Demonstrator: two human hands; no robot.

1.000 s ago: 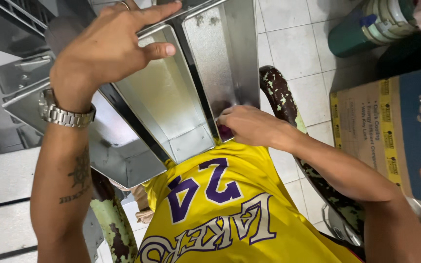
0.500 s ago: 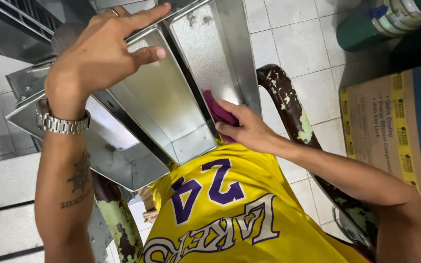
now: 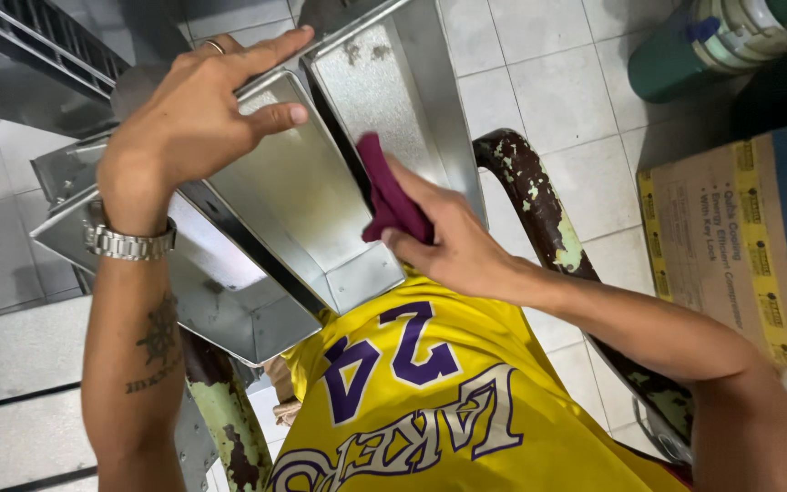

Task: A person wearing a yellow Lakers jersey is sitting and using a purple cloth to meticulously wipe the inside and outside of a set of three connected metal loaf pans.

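My left hand (image 3: pixel 195 123) grips the upper edge of a shiny sheet-metal tray (image 3: pixel 307 196), fingers spread over its rim; a metal watch sits on that wrist. My right hand (image 3: pixel 444 239) holds a dark magenta cloth (image 3: pixel 386 193) pressed against the dividing wall between this tray and a second metal tray (image 3: pixel 384 87) beside it. Both trays lean toward my yellow jersey. More folded metal pieces (image 3: pixel 220 301) lie under the trays at the left.
A worn chair frame with peeling green paint (image 3: pixel 539 210) curves around my right side. A cardboard box (image 3: pixel 740 237) stands on the tiled floor at the right, a green cylinder (image 3: pixel 694 46) behind it. A metal grille (image 3: pixel 38 46) fills the top left.
My right hand has slid up from the tray's lower end along the dividing wall, and the magenta cloth has come into view. The left hand keeps its grip on the rim.
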